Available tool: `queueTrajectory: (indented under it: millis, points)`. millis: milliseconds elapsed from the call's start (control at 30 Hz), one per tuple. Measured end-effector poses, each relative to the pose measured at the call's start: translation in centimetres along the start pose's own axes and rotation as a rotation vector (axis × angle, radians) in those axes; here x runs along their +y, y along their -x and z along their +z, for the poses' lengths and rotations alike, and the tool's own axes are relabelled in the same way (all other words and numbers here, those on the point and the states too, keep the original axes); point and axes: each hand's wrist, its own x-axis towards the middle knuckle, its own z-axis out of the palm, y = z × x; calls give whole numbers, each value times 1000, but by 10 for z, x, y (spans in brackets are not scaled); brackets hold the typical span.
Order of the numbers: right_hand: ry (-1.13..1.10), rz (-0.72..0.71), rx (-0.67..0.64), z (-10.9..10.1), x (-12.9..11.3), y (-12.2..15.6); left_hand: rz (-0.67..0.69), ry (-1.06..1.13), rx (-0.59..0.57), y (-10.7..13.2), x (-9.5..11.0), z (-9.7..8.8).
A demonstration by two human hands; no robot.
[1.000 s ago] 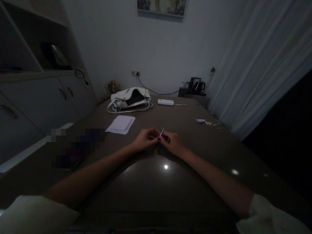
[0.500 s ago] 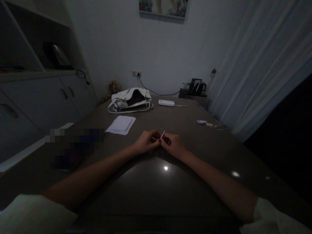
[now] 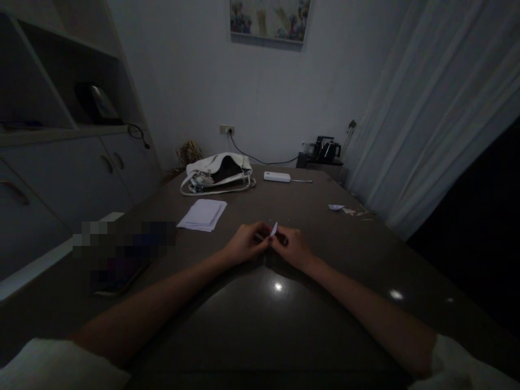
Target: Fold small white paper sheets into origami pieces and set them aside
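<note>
Both of my hands rest together near the middle of a dark brown table point(image 3: 252, 325). My left hand point(image 3: 244, 246) and my right hand point(image 3: 293, 248) have their fingers curled and pinched on a small white piece of paper point(image 3: 273, 229) that sticks up between the fingertips. A stack of white paper sheets point(image 3: 202, 213) lies a little beyond my left hand.
A white handbag point(image 3: 217, 172) and a white power bank point(image 3: 277, 176) with a cable lie at the table's far end. A small folded paper point(image 3: 335, 207) and scraps sit near the right edge. Cabinets stand on the left, a curtain on the right, a kettle point(image 3: 325, 149) behind.
The hands stay pinched on the small paper, which has tilted slightly. The view has shifted so everything sits a little lower in the picture.
</note>
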Motion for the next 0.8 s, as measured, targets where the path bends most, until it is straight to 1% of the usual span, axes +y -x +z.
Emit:
queueTrajectory:
  millis: [200, 333, 467, 567, 733, 800]
  points:
    - [-51, 21, 15, 1, 5, -2, -24, -8, 36, 0, -4, -1]
    - [-89, 33, 33, 0, 6, -2, -18, -2, 24, -1, -6, -1]
    - [-158, 43, 47, 1, 7, -4, -28, 27, 39, -1, -11, 0]
    - [-267, 91, 29, 3, 12, -7, -41, 41, 60, -2, -14, 0]
    - [-566, 196, -68, 7, 24, -12, -37, 79, 75, -3, -13, -2]
    - [-637, 217, -90, 7, 28, -14, -39, 91, 76, -3, -11, -2]
